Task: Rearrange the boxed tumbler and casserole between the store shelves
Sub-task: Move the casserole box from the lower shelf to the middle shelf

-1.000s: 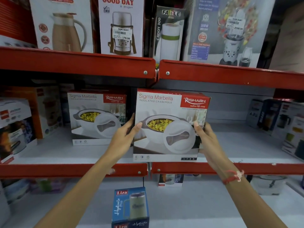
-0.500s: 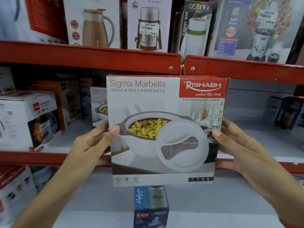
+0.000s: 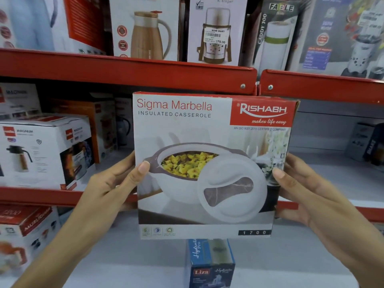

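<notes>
Casserole box [image 3: 212, 163] is off the shelving, held upright in mid-air before the middle shelf [image 3: 62, 196]. Left hand [image 3: 110, 183] and right hand [image 3: 307, 192] clamp its opposite side edges, thumbs on the printed front. Placement appears outstanding. Tumbler box [image 3: 211, 265] stands on the lower shelf directly beneath, untouched.

Store aisle with red-edged metal shelves [image 3: 128, 74] and pale grey shelf boards [image 3: 332, 179], pretty evenly lit. Top row has boxed flasks like a jug box [image 3: 145, 28], left side a Magnum kettle box [image 3: 45, 152]
</notes>
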A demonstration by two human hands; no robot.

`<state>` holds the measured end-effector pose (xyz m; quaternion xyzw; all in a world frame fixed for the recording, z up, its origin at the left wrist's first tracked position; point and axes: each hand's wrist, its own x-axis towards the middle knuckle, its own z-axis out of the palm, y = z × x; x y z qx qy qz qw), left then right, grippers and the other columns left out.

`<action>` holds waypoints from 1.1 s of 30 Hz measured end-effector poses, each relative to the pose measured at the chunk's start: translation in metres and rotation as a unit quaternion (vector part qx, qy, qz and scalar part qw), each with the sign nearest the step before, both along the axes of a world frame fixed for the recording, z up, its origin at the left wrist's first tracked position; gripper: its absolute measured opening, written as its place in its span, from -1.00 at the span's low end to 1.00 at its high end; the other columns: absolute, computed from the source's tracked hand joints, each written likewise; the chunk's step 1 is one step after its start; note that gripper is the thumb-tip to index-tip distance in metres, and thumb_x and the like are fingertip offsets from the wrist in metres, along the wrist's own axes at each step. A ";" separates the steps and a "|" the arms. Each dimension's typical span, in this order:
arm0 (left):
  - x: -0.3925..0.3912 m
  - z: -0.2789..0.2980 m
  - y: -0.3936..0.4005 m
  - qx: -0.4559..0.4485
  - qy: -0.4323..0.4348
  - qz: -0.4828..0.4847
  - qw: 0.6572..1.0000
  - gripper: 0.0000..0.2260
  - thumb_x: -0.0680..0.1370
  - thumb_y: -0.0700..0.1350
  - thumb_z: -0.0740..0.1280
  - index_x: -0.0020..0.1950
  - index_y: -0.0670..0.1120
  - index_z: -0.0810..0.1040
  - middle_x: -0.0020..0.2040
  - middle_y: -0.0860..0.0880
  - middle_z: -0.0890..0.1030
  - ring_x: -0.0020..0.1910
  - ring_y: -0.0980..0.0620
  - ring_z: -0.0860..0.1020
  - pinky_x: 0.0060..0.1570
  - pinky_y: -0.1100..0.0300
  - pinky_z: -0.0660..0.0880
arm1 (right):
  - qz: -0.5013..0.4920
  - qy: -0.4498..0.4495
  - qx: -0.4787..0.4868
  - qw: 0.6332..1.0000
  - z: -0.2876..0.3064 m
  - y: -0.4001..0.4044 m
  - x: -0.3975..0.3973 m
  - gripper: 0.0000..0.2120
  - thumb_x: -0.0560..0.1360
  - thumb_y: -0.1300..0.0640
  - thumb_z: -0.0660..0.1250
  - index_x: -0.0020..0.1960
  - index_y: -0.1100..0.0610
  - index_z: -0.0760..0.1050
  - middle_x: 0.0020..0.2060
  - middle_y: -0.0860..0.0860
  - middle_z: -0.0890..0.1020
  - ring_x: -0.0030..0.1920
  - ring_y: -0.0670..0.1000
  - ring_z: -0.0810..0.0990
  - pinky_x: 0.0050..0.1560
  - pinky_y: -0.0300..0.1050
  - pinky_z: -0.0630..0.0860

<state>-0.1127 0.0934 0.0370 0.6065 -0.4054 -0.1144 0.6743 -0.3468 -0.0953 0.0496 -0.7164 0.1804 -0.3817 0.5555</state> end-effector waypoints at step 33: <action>0.182 -0.077 -0.072 0.039 -0.158 0.153 0.975 -0.58 0.55 0.24 0.10 0.31 0.11 0.48 -0.07 0.02 0.67 -0.27 0.03 0.56 -0.24 -0.01 0.49 | -0.027 0.007 0.002 1.000 -0.076 -0.049 0.193 -0.40 0.48 -0.15 0.24 0.49 -0.25 0.19 0.44 -0.17 0.42 0.46 -0.03 0.36 0.34 0.32 0.40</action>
